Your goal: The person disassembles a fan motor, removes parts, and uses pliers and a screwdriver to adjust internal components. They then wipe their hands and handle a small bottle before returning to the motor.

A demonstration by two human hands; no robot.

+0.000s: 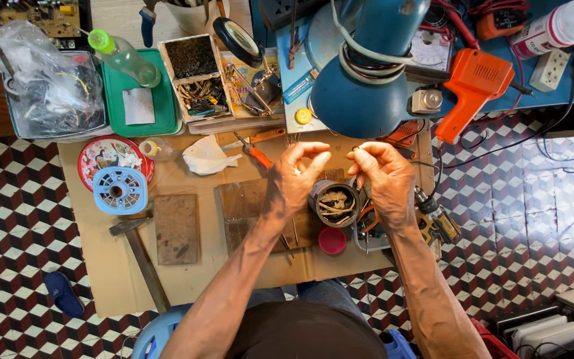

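A wooden-handled hammer [142, 256] lies near the cardboard sheet's [187, 279] left edge. Above a round tin [334, 203], the left hand [293, 179] and right hand [383, 178] pinch a thin wire [340, 154] between nearly closed fingertips, under a glossy blue lamp [367, 80].

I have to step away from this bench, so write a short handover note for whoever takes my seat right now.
Left hand: raised over the bench, fingertips pinched, apparently on something too small to make out.
Right hand: raised opposite, fingertips pinched the same way.
Open round tin of small parts sits right below both hands; red lid beside it.
Orange-handled pliers and hammer lie untouched on the cardboard.
Done: tin opened. Left: whatever is between the fingers is unfinished.
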